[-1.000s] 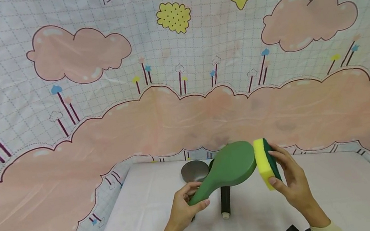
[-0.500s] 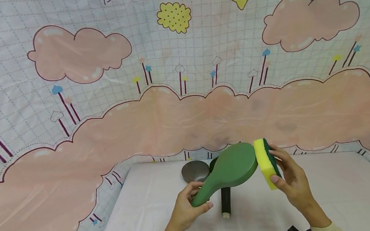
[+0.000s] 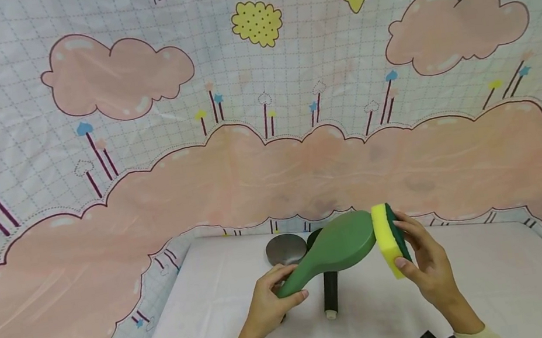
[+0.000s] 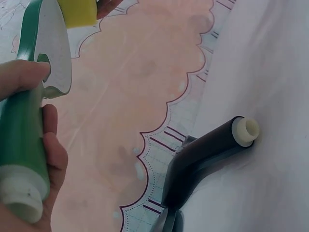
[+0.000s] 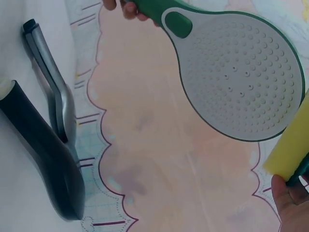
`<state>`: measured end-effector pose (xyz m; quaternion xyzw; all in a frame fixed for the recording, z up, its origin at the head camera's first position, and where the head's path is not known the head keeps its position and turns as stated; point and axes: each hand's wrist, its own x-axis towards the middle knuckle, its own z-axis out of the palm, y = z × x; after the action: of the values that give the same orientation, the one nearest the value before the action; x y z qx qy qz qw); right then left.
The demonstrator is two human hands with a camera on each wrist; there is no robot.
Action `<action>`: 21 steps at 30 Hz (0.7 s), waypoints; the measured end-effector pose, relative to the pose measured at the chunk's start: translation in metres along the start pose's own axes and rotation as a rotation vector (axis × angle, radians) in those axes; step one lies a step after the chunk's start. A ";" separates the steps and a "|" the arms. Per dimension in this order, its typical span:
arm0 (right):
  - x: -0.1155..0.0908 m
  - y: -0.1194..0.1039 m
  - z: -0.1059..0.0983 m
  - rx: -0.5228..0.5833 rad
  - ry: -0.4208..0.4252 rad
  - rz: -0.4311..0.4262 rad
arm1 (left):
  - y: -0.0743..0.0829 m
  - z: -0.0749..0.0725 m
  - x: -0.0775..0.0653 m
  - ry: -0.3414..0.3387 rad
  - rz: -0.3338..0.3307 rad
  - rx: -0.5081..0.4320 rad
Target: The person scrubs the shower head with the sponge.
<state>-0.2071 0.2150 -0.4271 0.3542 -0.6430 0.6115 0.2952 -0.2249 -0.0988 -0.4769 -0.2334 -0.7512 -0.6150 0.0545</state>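
Note:
My left hand grips the handle of a green shower head, holding it over the table with its back facing up. Its pale spray face, dotted with nozzles, shows in the right wrist view. In the left wrist view the thumb lies along the green handle, whose white threaded end points back. My right hand pinches a yellow sponge with a dark green scouring side. The sponge's yellow side is right at the outer rim of the shower head, also in the right wrist view.
A black shower head lies on the white table, partly hidden behind the green one. Left of it lies a grey shower head, its handle mostly covered by the left hand. A cloud-patterned cloth rises behind the table.
Both hands keep their grips. The green shower head has tilted and shifted slightly, and the sponge has moved by a small amount along with it, staying at its rim.

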 end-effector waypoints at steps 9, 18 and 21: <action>0.001 0.001 -0.005 0.028 -0.014 0.011 | -0.003 -0.002 -0.003 0.001 0.042 -0.032; -0.003 0.004 -0.013 -0.014 -0.001 0.106 | -0.001 -0.001 -0.004 -0.015 0.085 -0.032; -0.003 0.004 -0.014 -0.012 0.011 0.128 | 0.000 0.000 -0.004 -0.010 0.081 -0.022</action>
<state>-0.2098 0.2290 -0.4310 0.3073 -0.6663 0.6272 0.2612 -0.2209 -0.0996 -0.4786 -0.2674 -0.7345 -0.6195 0.0727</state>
